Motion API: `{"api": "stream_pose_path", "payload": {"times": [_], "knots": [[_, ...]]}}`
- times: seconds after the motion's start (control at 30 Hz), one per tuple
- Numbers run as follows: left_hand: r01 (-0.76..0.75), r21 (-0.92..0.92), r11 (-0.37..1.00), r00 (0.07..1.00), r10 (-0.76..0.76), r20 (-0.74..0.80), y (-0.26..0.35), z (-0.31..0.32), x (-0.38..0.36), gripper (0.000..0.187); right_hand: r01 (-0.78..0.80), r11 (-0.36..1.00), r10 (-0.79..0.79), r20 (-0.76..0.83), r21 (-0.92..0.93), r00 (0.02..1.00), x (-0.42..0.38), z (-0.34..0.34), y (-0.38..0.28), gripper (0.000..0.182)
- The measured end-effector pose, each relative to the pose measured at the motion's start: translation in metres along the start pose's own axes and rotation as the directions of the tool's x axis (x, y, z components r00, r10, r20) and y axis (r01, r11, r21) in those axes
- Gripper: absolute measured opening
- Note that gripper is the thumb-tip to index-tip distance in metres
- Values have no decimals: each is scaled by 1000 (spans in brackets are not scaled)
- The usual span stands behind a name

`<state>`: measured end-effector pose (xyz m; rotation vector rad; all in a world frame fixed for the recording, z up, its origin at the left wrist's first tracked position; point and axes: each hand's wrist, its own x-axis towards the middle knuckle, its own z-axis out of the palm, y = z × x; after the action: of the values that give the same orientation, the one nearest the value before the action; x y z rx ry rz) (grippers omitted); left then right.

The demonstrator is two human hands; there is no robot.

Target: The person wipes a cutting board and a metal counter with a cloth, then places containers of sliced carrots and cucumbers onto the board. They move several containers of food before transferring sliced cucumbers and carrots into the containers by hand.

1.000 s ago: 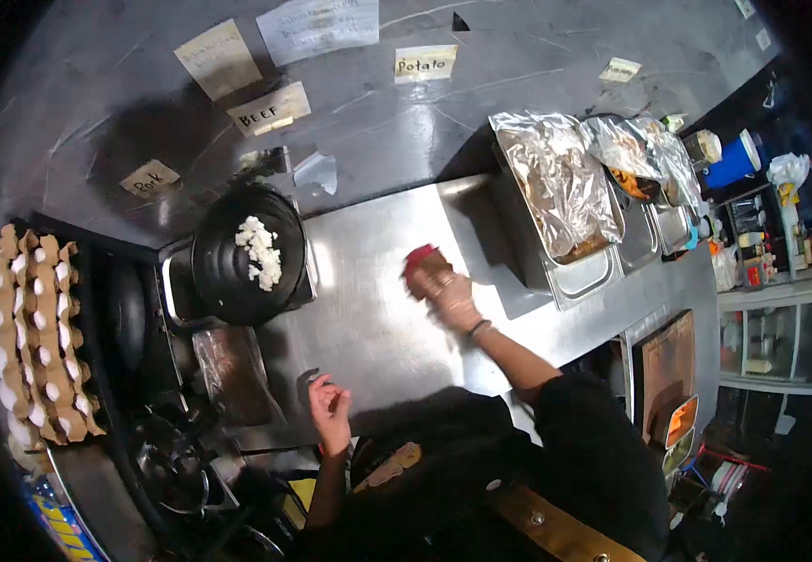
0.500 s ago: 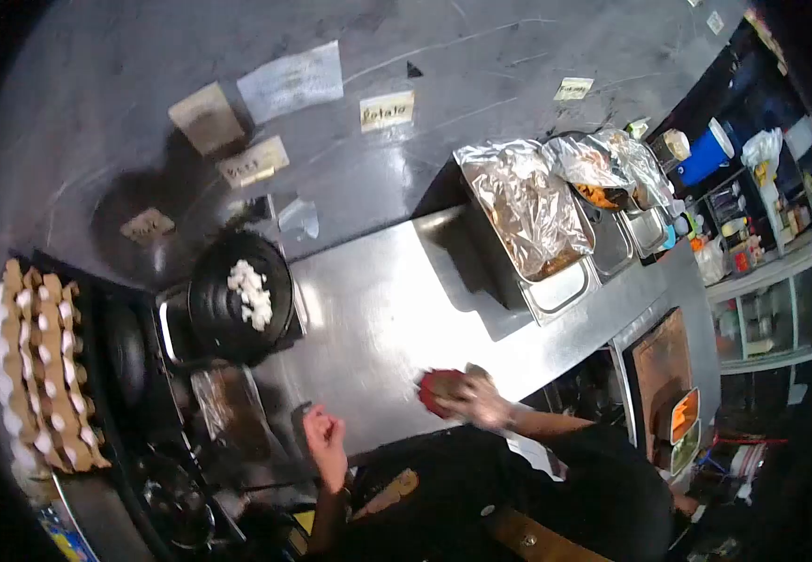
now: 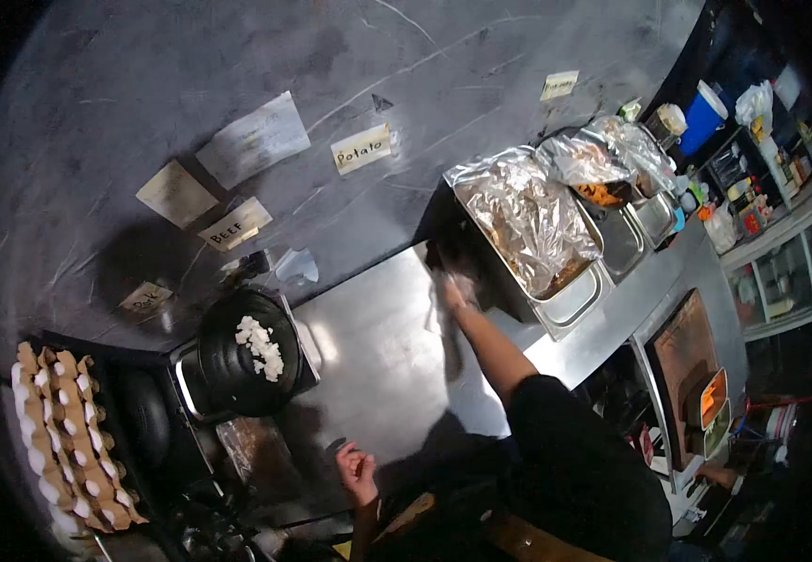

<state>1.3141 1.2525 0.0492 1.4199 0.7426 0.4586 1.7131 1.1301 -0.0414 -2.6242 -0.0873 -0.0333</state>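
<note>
My right hand, pale and blurred, reaches to the back of the steel counter, into the shadow left of a foil-covered tray. Its fingers press on something dark at the counter's back edge, too dim to name. Near the counter's front edge, my left hand hovers with its fingers loosely curled and apart; a small dark patch shows by the fingertips. Left of the counter stands a black pan holding white chunks.
Egg trays stand at the far left. Paper labels hang on the grey wall. Metal pans line the counter's right part. A brown board and a container with orange pieces lie at the right; another person's hand shows below them.
My right hand has moved from the counter's front to its back edge. The red thing under it before no longer shows clearly. The view has shifted; my left hand stays near the front edge.
</note>
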Motion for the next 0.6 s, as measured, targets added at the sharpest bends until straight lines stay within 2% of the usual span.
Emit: {"api": "stream_pose_path", "payload": {"times": [0.03, 0.07, 0.13, 0.17, 0.2, 0.27, 0.33, 0.4, 0.47, 0.53, 0.6], "knots": [[39, 0, 999, 999, -39, -8, 5, 2, -1, 36, -103, 991, 87, 178, 83, 980, 6, -16, -31, 36], [77, -2, 997, 997, -77, -12, 9, 2, -2, 35, -173, 970, 111, 321, 173, 940, 5, -33, -60, 35], [83, -41, 996, 996, -84, -13, 3, 1, -1, 34, 138, 856, -215, 100, 497, 972, -15, -13, -75, 25], [83, -55, 995, 997, -83, 8, 2, 3, 0, 33, 495, 772, -550, 29, 399, 834, -38, -18, -80, 22], [90, -64, 994, 996, -88, 26, 2, 4, -4, 33, 779, 559, -814, 11, 284, 580, -73, -23, -83, 19], [94, -45, 994, 994, -91, 65, 16, 16, -4, 32, 794, 484, -870, 104, 367, 482, -156, -4, -77, 20], [87, -11, 996, 989, -85, 122, 29, 24, 3, 31, 838, 420, -897, 302, 350, 323, -209, -23, -65, 22], [-12, 127, 992, 981, -13, 192, 34, 23, 3, 30, 805, 456, -881, 316, 378, 351, -230, -49, -50, 25], [29, 86, 996, 979, -46, 198, 38, 24, 5, 30, 850, 392, -912, 273, 352, 307, -225, -72, -23, 21], [65, 27, 998, 980, -69, 187, 26, 16, 6, 30, 844, 500, -860, 229, 195, 457, -215, -113, 2, 22], [-141, 254, 957, 986, 112, 127, -1, 1, 4, 32, 775, 617, -787, 97, 139, 609, -204, -146, 42, 24]]}}
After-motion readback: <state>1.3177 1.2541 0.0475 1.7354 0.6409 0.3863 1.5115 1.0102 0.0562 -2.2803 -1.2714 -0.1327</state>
